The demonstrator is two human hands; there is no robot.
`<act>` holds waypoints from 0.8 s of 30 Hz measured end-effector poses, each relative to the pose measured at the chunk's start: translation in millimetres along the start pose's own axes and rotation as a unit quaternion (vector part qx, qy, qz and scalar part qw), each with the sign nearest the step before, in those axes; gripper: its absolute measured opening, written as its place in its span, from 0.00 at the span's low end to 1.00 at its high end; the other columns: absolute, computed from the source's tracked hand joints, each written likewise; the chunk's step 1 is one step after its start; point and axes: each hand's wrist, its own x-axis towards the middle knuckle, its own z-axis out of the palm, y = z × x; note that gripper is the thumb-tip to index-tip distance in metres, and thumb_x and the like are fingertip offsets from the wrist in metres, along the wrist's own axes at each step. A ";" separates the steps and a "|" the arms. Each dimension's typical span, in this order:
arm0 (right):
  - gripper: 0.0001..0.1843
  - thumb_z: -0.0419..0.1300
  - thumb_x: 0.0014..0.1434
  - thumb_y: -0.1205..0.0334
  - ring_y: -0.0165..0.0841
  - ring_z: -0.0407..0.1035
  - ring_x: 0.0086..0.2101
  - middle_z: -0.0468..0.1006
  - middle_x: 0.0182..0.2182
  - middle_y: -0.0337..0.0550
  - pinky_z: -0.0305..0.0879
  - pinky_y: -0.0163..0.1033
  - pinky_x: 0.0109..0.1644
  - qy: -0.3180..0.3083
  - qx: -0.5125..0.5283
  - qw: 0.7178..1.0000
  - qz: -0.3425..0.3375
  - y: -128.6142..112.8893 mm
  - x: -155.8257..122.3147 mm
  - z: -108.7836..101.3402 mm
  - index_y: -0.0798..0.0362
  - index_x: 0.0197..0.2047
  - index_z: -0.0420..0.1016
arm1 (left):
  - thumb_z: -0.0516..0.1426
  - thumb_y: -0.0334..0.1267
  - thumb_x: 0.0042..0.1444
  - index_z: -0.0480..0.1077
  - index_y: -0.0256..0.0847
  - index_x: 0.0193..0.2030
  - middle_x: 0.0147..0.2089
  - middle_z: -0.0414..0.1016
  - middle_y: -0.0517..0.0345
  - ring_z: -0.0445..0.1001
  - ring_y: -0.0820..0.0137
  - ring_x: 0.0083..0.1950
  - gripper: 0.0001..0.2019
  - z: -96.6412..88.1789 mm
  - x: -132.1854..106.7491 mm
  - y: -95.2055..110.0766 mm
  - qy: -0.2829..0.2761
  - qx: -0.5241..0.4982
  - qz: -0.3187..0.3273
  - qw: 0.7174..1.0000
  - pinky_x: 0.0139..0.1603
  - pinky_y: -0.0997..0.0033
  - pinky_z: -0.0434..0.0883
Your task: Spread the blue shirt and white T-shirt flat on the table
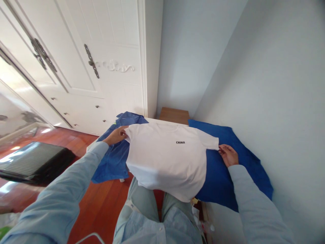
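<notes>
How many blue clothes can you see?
2: a blue shirt by the left hand, and a darker blue cloth under the right hand. More may hide beneath the white T-shirt.

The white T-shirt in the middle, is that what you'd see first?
Yes: the white T-shirt marked CHINA lies spread out in the middle, with the left hand pinching one sleeve and the right hand pinching the other. Blue fabric lies under it on the right, and a blue shirt hangs beside it on the left.
</notes>
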 end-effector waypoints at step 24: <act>0.19 0.79 0.28 0.57 0.29 0.71 0.24 0.79 0.24 0.39 0.70 0.32 0.24 -0.010 -0.035 0.999 -0.011 -1.9 -2.2 0.8 0.52 0.25 0.78 | 0.50 0.53 0.54 0.63 0.41 0.19 0.20 0.63 0.57 0.66 0.67 0.28 0.21 -11.0 -40.7 11.0 0.058 0.186 -0.131 0.972 0.28 0.69 0.58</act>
